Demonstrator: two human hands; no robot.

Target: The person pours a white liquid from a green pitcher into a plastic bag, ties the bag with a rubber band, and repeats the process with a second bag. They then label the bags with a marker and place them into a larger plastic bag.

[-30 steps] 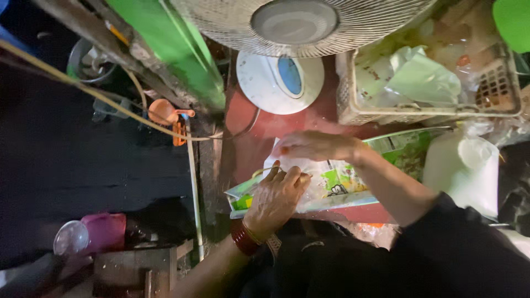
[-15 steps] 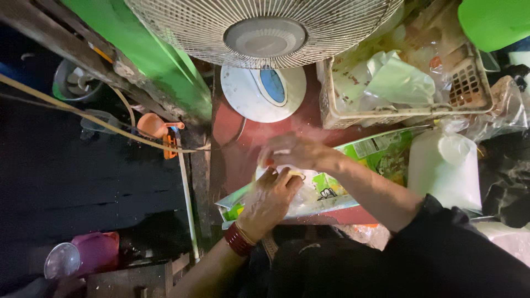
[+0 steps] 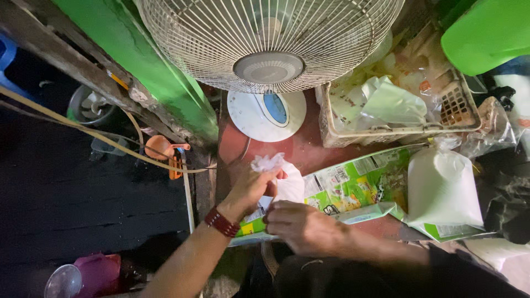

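Since prev frame left hand (image 3: 251, 187) lifted, fingers pinching small plastic bag (image 3: 284, 182) at its gathered neck, right hand (image 3: 301, 226) w/ curled fingers steadying below; looks soft, light, slippery.

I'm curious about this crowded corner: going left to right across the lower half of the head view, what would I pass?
Pink cup → left hand gripping the small white bag → right hand → green printed packet → big white bag.

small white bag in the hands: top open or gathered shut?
Gathered shut. The left hand pinches the small white bag at its neck, crumpled plastic bunched above the fingers; the right hand steadies below.
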